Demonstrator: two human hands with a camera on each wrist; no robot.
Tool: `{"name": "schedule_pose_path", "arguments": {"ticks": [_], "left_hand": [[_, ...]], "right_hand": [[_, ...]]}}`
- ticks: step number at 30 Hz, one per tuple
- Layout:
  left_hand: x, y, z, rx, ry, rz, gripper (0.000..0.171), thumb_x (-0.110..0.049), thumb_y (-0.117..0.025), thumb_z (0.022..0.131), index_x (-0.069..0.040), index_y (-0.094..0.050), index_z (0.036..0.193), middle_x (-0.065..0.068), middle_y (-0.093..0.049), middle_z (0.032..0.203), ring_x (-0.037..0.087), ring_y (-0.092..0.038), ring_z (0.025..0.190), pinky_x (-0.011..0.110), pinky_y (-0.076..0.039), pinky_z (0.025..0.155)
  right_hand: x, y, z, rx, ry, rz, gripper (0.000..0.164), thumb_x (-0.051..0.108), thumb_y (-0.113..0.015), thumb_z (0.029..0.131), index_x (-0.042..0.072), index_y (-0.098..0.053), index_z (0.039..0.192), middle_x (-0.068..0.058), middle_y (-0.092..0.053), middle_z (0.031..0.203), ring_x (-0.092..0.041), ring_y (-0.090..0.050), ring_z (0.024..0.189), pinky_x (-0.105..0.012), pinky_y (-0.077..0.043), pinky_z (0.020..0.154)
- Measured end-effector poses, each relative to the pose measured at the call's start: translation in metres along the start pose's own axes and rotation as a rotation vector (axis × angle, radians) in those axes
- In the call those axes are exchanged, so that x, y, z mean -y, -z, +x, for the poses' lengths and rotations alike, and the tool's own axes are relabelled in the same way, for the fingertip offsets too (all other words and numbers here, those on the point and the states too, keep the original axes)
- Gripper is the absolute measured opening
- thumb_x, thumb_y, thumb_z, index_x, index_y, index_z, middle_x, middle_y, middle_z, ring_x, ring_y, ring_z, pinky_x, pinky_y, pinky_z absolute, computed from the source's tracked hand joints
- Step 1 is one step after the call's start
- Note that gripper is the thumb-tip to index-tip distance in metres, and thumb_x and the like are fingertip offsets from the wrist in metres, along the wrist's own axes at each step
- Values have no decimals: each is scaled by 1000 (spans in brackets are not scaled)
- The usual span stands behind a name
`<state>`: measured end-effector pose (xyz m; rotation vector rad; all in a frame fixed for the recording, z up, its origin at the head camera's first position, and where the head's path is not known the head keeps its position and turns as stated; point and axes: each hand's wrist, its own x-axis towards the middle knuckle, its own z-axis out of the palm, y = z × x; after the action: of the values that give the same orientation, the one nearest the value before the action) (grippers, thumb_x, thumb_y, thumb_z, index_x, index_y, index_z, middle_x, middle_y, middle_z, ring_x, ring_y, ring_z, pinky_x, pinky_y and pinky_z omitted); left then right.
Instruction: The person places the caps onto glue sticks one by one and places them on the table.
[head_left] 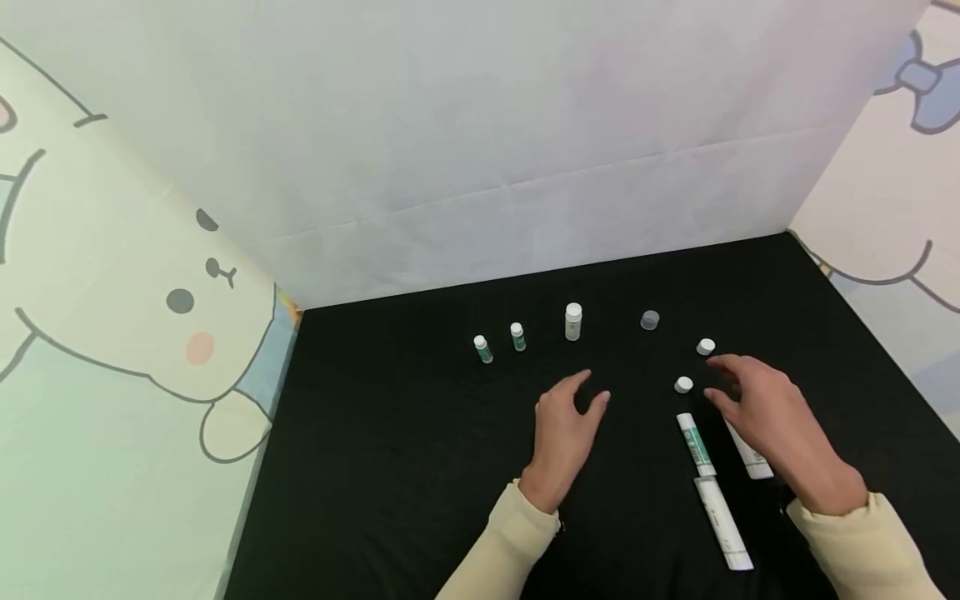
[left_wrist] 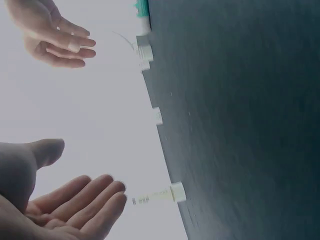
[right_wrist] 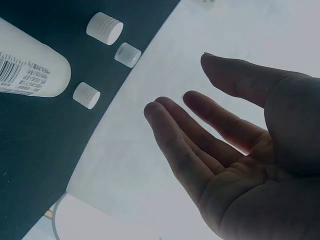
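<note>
My left hand hovers over the black tabletop with its fingers spread and holds nothing. On the right, my right hand is just as bare, its thumb and fingertips beside two white caps, a nearer cap and a farther cap. Below it lie a green-and-white tube, a long white tube end to end with it, and another white tube partly hidden by the hand. Ahead of the left hand stands a white-capped bottle. The right wrist view shows a barcoded white tube near the caps.
Two small green-labelled vials, a left vial and a right vial, stand left of the bottle. A translucent cap sits toward the back right. White cloth rises behind the black table, with cartoon-printed panels at the sides.
</note>
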<state>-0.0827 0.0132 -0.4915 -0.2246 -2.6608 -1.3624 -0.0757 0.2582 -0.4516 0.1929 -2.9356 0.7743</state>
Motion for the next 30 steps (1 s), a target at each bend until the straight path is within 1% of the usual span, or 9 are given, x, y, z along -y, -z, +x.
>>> {"name": "schedule_pose_path", "arguments": {"ticks": [2,5,11,15,20,22,26,30], "left_hand": [[2,2,4,-58,-9,-16,41,-33,-66,86,-16,-59,123,-1,-58,123,8,-52,113,31,-44,91],[7,5,10,-119,-9,-34,47,-33,-67,85,-15,-55,127,1,-55,128,10,-49,117,32,-42,93],[16,6,22,-195,8,-38,57,-34,-68,84,-16,-47,135,0,-47,136,10,-42,124,32,-38,98],[21,5,28,-220,18,-30,62,-33,-69,84,-15,-44,137,0,-45,138,10,-40,126,32,-36,99],[27,7,32,-249,38,-39,60,-32,-69,84,-15,-45,137,0,-45,138,10,-40,126,31,-36,99],[29,8,33,-276,38,-53,58,-31,-69,84,-15,-47,135,-1,-46,137,9,-41,125,31,-36,99],[32,11,35,-335,20,-100,54,-28,-68,85,-15,-49,134,0,-48,135,9,-41,125,30,-36,99],[35,14,38,-383,-4,-123,54,-26,-67,86,-16,-47,135,2,-47,136,9,-40,126,30,-35,100]], "right_hand": [[-3,-1,2,10,0,1,43,6,-70,79,-6,-54,117,-28,-54,107,-43,-56,89,-55,-43,66],[-6,-3,5,24,-4,7,45,7,-69,80,-5,-53,120,-28,-54,109,-43,-56,89,-55,-43,67],[-9,-7,12,67,-17,25,47,12,-69,82,-4,-51,122,-30,-51,117,-42,-55,92,-55,-43,70],[-11,-9,14,67,12,15,46,12,-70,80,-5,-53,120,-30,-51,117,-41,-56,91,-55,-43,70],[-14,-12,17,64,50,-6,44,11,-70,79,-5,-55,117,-29,-53,114,-40,-56,89,-53,-44,68],[-14,-13,18,71,53,-10,43,12,-70,79,-6,-55,116,-29,-53,113,-40,-56,89,-53,-44,68],[-15,-15,21,92,53,-12,42,11,-71,79,-6,-56,115,-29,-54,112,-39,-57,88,-52,-44,68],[-17,-17,24,119,48,-5,41,11,-70,79,-6,-57,115,-29,-55,111,-40,-57,90,-52,-44,67]]}}
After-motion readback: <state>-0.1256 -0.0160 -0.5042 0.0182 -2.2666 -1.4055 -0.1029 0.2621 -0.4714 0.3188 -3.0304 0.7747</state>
